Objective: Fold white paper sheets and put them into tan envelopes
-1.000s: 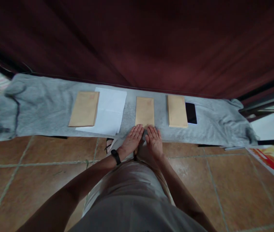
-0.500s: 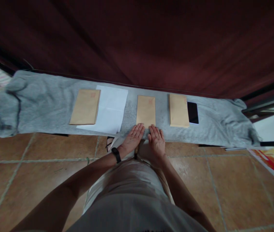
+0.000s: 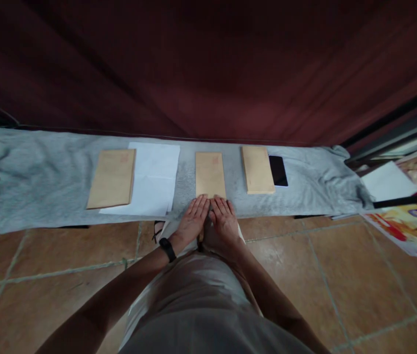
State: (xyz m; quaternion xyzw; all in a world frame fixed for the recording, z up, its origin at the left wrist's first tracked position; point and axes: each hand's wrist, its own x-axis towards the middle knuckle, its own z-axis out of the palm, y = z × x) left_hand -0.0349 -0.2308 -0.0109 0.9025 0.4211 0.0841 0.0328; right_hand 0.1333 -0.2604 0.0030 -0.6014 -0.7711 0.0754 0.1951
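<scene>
A brown paper envelope (image 3: 209, 173) lies flat in front of me, a faint red mark near its top right corner. Along its near edge rest the flat, outstretched fingers of my left hand (image 3: 193, 216), a black band on that wrist. My right hand (image 3: 226, 216) lies beside it, fingers also stretched out on the same edge, closer to the left hand's fingertips. Left of them, a brown envelope stack (image 3: 111, 179) overlaps white paper sheets (image 3: 156, 177). On the right, a thicker envelope stack (image 3: 258, 170) sits by a dark phone (image 3: 278, 170).
Grey cloth (image 3: 315, 182) covers the long narrow surface. A dark red curtain (image 3: 208, 73) hangs behind it. Brown floor tiles (image 3: 289, 280) show below. At the right are a white sheet (image 3: 388, 184) and a colourful printed package (image 3: 414, 226).
The view has shifted and tilted, so the surface sits further left. My right hand's fingers have moved inward along the envelope's near edge, closer to my left hand.
</scene>
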